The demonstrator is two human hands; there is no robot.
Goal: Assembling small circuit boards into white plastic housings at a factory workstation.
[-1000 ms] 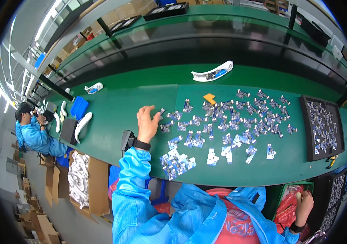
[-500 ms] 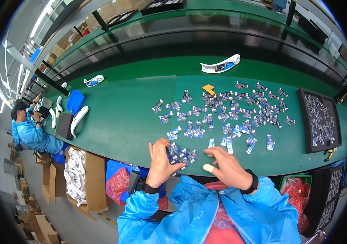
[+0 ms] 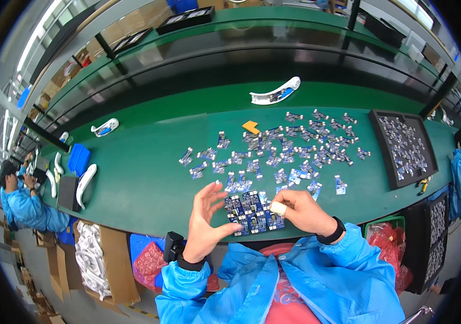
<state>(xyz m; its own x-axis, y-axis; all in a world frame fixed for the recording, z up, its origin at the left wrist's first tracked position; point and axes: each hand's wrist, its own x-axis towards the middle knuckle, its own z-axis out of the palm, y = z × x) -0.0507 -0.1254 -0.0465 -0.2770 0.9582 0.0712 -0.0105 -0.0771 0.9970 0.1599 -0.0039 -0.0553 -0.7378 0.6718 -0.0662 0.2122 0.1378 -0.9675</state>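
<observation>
A blue circuit board panel point(image 3: 252, 209), made of several small joined boards, is in front of me near the table's front edge. My left hand point(image 3: 206, 224) holds its left side, thumb over the lower left corner and fingers along the edge. At the right edge my right hand point(image 3: 305, 211) pinches the panel, its thumb in a pale yellow finger cover point(image 3: 278, 208). Just beyond the panel, many loose circuit boards point(image 3: 325, 154) are scattered over the green table point(image 3: 144, 162). An orange-yellow flat piece point(image 3: 251, 127) lies among them.
A black tray of boards point(image 3: 428, 154) stands at the right, with a yellow-handled tool point(image 3: 423, 186) beside it. An open white curved casing point(image 3: 276, 92) lies at the back. On the left are a blue bin point(image 3: 79, 159), white casings point(image 3: 86, 186) and a person point(image 3: 28, 202) in blue.
The panel has turned from tilted to face up toward me. My right hand has moved onto its right edge, while the left hand's fingers have spread. The view has shifted rightward.
</observation>
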